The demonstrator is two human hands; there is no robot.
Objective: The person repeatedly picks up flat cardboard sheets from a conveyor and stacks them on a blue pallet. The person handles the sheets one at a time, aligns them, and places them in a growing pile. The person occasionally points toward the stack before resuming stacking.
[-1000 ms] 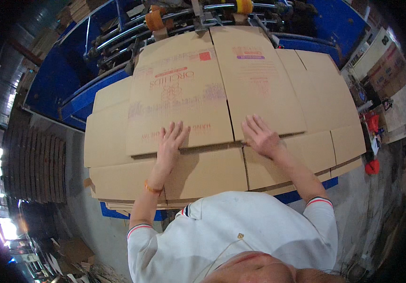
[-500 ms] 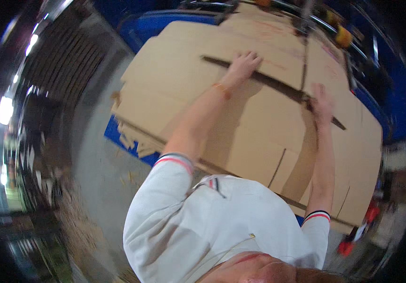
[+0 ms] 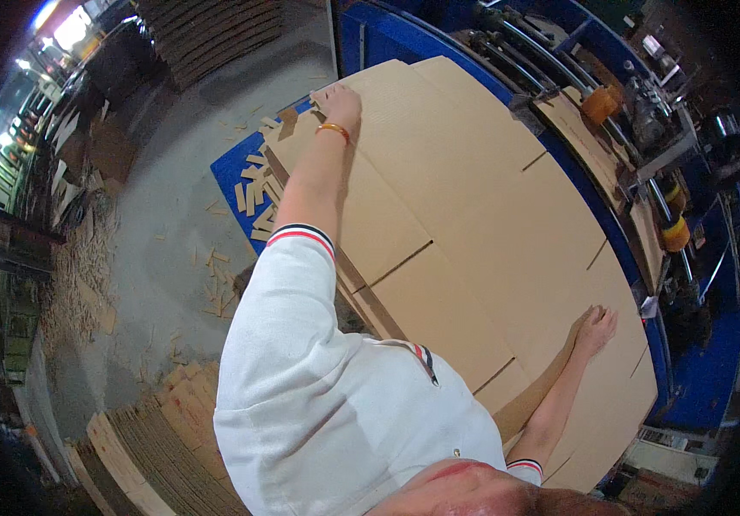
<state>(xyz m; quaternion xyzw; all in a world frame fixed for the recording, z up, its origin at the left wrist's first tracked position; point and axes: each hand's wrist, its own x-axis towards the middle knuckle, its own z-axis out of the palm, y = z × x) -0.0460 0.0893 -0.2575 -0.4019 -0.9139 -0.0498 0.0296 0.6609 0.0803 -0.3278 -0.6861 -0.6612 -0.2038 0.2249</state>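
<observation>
Grey floor [image 3: 155, 202] | cardbd [image 3: 578, 129] already at far-R rollers [image 3: 602, 105] | top sheet [image 3: 473, 189] flat, prob. still to do | L hand [image 3: 340, 105] at far-L edge, R hand [image 3: 595, 330] atop; grips: can't tell

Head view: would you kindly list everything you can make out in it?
Large cardboard: at least one sheet, brown, centre
Machine: one, blue and metal, upper right
Rings: at least two, orange and yellow, on the machine
Cardboard scraps: many, light brown, left of centre
Cardboard stacks: at least two, brown, top and bottom left
Floor: one, grey, left
Lights: several, white, upper left
Shirt: one, white, bottom centre
Wristband: one, orange, left wrist
Left hand: one, bare, cardboard's upper-left edge
Right hand: one, bare, cardboard's lower right
</observation>
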